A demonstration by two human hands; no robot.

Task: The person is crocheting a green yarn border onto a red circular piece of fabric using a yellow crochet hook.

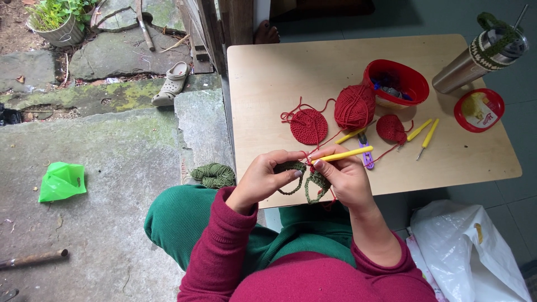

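My left hand (267, 176) pinches a small dark green crochet piece (291, 168) at the near edge of a low wooden table (268, 72). My right hand (347, 176) grips a yellow crochet hook (348, 154) and also touches the green piece. Red yarn runs from the work toward a flat red crocheted circle (309, 126) and a red yarn ball (354, 106) on the table.
On the table are a smaller red crocheted piece (391, 128), two more yellow hooks (425, 132), purple snips (366, 154), a red bowl (414, 81), a red lid (479, 109) and a steel tumbler (481, 53). Green yarn (213, 175) lies on stone at left. A white plastic bag (470, 251) sits at right.
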